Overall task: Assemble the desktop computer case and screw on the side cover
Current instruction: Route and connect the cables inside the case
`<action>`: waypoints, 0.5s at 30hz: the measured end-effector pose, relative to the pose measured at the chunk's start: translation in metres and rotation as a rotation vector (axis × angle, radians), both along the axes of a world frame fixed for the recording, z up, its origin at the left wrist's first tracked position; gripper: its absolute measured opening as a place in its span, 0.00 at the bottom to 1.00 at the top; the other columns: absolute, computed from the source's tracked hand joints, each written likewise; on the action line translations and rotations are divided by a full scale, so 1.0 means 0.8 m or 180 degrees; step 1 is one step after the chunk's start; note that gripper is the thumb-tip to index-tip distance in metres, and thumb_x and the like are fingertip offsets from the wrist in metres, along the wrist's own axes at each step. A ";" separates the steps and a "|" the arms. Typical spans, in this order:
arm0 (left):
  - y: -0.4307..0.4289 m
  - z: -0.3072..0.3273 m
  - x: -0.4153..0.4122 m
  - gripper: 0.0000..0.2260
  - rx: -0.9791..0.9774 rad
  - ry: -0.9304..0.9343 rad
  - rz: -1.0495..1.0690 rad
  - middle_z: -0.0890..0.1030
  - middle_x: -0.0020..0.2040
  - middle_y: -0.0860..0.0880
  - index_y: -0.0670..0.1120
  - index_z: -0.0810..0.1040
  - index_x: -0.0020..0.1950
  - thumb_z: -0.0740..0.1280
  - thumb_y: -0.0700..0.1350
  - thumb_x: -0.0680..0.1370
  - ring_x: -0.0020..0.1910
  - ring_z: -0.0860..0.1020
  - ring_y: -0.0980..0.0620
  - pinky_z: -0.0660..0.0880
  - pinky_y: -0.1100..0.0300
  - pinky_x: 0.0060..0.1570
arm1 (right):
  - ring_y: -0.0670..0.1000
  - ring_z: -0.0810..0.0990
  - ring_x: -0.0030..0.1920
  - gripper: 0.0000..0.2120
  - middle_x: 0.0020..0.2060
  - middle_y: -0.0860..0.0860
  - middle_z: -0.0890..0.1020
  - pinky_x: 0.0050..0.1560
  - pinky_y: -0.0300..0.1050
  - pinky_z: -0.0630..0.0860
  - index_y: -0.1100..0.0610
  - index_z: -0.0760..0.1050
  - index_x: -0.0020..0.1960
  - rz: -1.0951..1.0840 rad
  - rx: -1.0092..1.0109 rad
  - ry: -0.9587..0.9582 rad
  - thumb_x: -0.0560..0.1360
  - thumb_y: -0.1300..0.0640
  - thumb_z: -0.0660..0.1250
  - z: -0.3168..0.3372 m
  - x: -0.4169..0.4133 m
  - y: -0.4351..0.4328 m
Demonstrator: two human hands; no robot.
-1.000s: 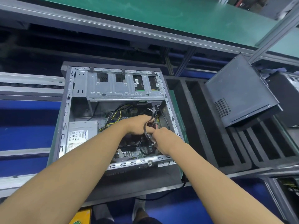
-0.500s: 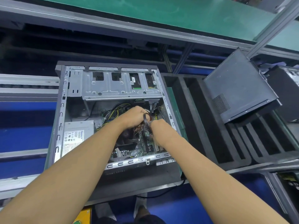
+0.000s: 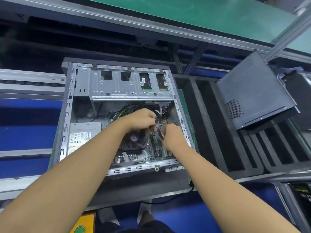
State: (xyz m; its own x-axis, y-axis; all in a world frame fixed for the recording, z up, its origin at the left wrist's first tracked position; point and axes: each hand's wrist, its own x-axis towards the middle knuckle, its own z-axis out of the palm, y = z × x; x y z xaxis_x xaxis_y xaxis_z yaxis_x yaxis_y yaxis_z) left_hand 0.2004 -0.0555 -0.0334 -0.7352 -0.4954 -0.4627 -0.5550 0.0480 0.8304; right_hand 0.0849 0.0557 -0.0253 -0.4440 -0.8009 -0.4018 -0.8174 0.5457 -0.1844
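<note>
Here the computer case (image 3: 67,115) lies on its side in the middle of the table (image 3: 134,190), with its open face up and no cover on it.

Both hands are inside at the right. The left hand (image 3: 143,120) has its fingers curled on a looped black cable (image 3: 157,130), and the right hand (image 3: 173,135) pinches the same loop from the near side, just above the motherboard (image 3: 151,148).

The cable looks soft and springy, so it is best held close to its plug. The board under it is fragile and should not be leaned on. The case is stiff sheet steel and probably heavy at the left, where the power supply (image 3: 84,137) sits. I would grip it by the outer frame rails, whose edges may be sharp.

The power supply has a white label, but its print is too small to read. A sticker in the drive cage (image 3: 131,84) is also illegible.

To the right, beyond a slotted black foam tray (image 3: 210,123), leans a dark panel (image 3: 252,96) with a vent grid, which is likely the side cover. It looks thin, light and a little flexible, so it should be held by two opposite edges.

A green belt (image 3: 185,12) runs along the far side.
</note>
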 end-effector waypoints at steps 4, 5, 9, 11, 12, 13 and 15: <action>-0.021 -0.005 0.012 0.06 -0.1252 -0.0340 0.0188 0.75 0.28 0.55 0.51 0.72 0.32 0.64 0.49 0.68 0.30 0.71 0.51 0.65 0.60 0.32 | 0.53 0.75 0.44 0.14 0.54 0.57 0.80 0.41 0.42 0.70 0.62 0.77 0.57 0.0191 -0.0142 0.0075 0.75 0.73 0.67 -0.005 -0.003 -0.010; -0.021 -0.008 0.012 0.04 -0.1486 -0.0412 0.0165 0.75 0.30 0.55 0.53 0.72 0.34 0.65 0.50 0.68 0.31 0.71 0.53 0.65 0.60 0.32 | 0.52 0.73 0.43 0.14 0.54 0.57 0.80 0.40 0.41 0.68 0.62 0.76 0.58 0.0212 -0.0213 0.0095 0.74 0.73 0.67 -0.008 -0.005 -0.016; -0.019 -0.023 0.015 0.05 -0.1731 -0.0550 -0.0055 0.78 0.45 0.54 0.57 0.77 0.48 0.68 0.53 0.73 0.46 0.76 0.49 0.72 0.55 0.41 | 0.55 0.77 0.50 0.15 0.55 0.58 0.78 0.43 0.42 0.69 0.63 0.76 0.56 0.0135 -0.0535 0.0111 0.72 0.74 0.69 -0.022 -0.009 -0.038; -0.022 -0.026 0.016 0.10 -0.1818 -0.0602 0.0059 0.77 0.47 0.52 0.54 0.80 0.54 0.68 0.53 0.74 0.48 0.76 0.47 0.71 0.55 0.43 | 0.56 0.80 0.50 0.13 0.52 0.57 0.80 0.47 0.47 0.77 0.63 0.76 0.54 -0.0006 -0.0621 0.0076 0.73 0.74 0.66 -0.031 -0.009 -0.048; -0.022 -0.026 0.016 0.11 -0.1834 -0.0602 0.0123 0.77 0.47 0.51 0.53 0.80 0.55 0.68 0.53 0.74 0.48 0.76 0.47 0.70 0.56 0.42 | 0.57 0.80 0.47 0.11 0.49 0.57 0.80 0.45 0.49 0.78 0.62 0.76 0.52 -0.0129 -0.0662 0.0059 0.75 0.74 0.64 -0.037 -0.011 -0.052; -0.022 -0.026 0.016 0.11 -0.1837 -0.0587 0.0169 0.77 0.46 0.51 0.52 0.81 0.55 0.68 0.53 0.74 0.47 0.76 0.47 0.69 0.56 0.42 | 0.56 0.79 0.44 0.10 0.45 0.56 0.79 0.43 0.51 0.78 0.62 0.74 0.49 -0.0227 -0.0675 0.0086 0.75 0.75 0.61 -0.040 -0.012 -0.056; -0.021 -0.026 0.015 0.11 -0.1828 -0.0553 0.0225 0.76 0.45 0.51 0.51 0.81 0.54 0.69 0.53 0.74 0.45 0.75 0.47 0.69 0.57 0.42 | 0.55 0.74 0.38 0.09 0.40 0.56 0.75 0.37 0.51 0.73 0.62 0.70 0.45 -0.0439 -0.0675 0.0095 0.77 0.74 0.57 -0.054 -0.019 -0.061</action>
State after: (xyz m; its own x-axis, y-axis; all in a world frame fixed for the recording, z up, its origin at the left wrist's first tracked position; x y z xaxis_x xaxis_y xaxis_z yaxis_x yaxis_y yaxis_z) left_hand 0.2127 -0.0720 -0.0540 -0.6289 -0.7465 -0.2172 -0.6985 0.4198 0.5795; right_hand 0.0696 0.0072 -0.0682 -0.5640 -0.7970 -0.2164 -0.7448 0.6040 -0.2837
